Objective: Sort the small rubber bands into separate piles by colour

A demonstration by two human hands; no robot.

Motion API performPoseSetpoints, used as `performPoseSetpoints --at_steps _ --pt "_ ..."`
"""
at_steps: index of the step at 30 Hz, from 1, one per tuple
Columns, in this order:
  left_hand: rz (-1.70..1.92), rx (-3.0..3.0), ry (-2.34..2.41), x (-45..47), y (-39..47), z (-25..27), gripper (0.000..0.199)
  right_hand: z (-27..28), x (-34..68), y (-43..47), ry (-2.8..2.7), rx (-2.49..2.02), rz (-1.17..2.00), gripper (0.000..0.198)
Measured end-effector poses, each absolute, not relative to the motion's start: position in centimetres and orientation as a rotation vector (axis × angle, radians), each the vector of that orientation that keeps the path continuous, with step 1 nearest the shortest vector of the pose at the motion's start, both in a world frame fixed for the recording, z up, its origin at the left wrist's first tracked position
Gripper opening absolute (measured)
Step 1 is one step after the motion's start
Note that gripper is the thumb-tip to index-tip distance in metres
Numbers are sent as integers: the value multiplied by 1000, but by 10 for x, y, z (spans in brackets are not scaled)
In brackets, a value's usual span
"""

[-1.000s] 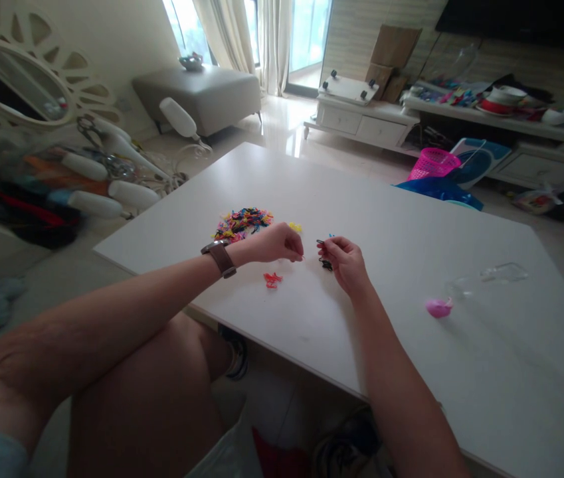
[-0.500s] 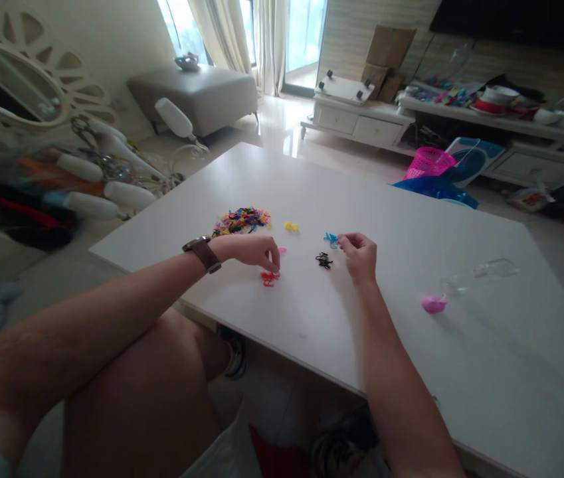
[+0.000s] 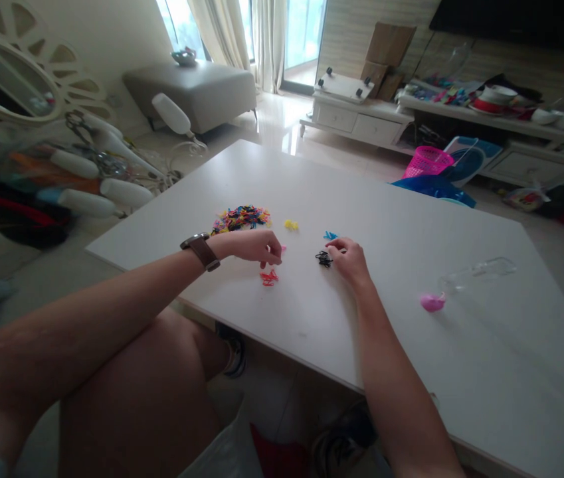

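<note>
My left hand (image 3: 262, 248) hovers just above a small heap of red rubber bands (image 3: 269, 277), its fingers curled downward and closed. Part of a pink rubber band pile (image 3: 283, 248) shows beside those fingers. Thumb and forefinger of my right hand (image 3: 350, 259) are drawn together at the right edge of the black rubber bands (image 3: 323, 259). Whatever either hand pinches is too small to make out. Blue rubber bands (image 3: 330, 236) lie just beyond the right hand, and yellow ones (image 3: 291, 226) farther back. A large mixed-colour pile (image 3: 242, 218) lies behind my left wrist, partly covered.
On the right of the white table (image 3: 411, 226) lie a clear bottle-like container (image 3: 481, 273) on its side and a pink, balloon-like bag (image 3: 432, 303). A white-shaded lamp (image 3: 125, 191) stands off the left edge. Beyond the table is a pink basket (image 3: 428, 161).
My right hand has moved from the blue rubber bands toward me, to the black ones. My left hand has lifted slightly off the red heap.
</note>
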State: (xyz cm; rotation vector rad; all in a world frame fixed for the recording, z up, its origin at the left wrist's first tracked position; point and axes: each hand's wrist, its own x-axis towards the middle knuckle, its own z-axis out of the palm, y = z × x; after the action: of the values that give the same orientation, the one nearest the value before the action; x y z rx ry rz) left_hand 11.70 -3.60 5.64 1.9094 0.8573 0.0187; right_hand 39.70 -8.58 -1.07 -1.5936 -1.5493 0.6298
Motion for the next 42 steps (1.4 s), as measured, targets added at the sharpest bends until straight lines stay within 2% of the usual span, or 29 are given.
performPoseSetpoints --at_steps 4,9,14,20,28,36,42 --pt "13 1973 873 113 -32 55 14 -11 392 -89 -1819 -1498 603 23" --pt "22 1996 916 110 -32 54 17 -6 390 -94 -2016 -1452 597 9" --pt "167 1957 1079 99 -28 69 18 -1 388 -95 -1987 -1448 650 8" --pt "452 1820 1519 65 -16 75 24 -1 386 -93 -1823 -1447 455 15" --pt "361 1842 1570 48 -9 44 25 -6 384 -92 -1858 -1422 420 17" --pt "223 1897 1625 57 -9 40 9 -7 383 -92 -1860 -1419 452 18" --pt "336 1908 1567 59 -6 42 12 -6 382 -92 -1858 -1410 450 18"
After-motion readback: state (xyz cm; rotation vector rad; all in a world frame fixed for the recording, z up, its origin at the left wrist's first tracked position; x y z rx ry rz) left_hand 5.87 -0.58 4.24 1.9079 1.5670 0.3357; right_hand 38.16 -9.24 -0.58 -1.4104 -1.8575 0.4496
